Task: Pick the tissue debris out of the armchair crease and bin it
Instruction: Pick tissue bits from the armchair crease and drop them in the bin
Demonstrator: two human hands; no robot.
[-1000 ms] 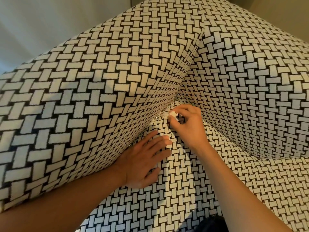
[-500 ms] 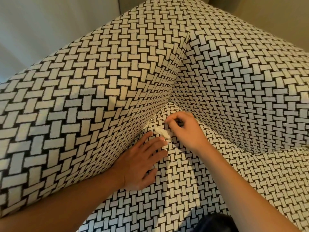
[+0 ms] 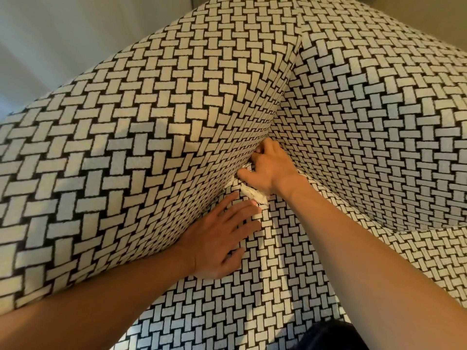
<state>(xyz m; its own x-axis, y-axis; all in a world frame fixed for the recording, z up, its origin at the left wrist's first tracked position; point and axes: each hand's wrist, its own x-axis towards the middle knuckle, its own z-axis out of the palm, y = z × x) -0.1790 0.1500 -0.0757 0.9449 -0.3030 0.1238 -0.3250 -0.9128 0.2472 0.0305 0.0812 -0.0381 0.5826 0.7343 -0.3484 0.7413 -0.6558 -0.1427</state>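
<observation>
The armchair (image 3: 151, 137) is covered in a black-and-white basket-weave fabric. My left hand (image 3: 222, 236) lies flat with straight fingers on the seat cushion, beside the arm's inner wall. A crumpled white tissue piece (image 3: 254, 194) lies on the seat just beyond my left fingertips, touching the heel of my right hand. My right hand (image 3: 271, 168) reaches into the crease (image 3: 267, 137) at the back corner where arm, backrest and seat meet. Its fingers curl into the gap and their tips are hidden, so I cannot see whether they pinch anything.
The chair's arm rises on the left and the backrest (image 3: 379, 122) on the right, closing in the corner. A pale wall (image 3: 63, 46) stands behind the chair. Something dark (image 3: 333, 337) shows at the bottom edge. No bin is in view.
My right hand brought the tissue piece out of the crease and down onto the seat, then moved back up into the corner. My left hand stayed flat on the cushion.
</observation>
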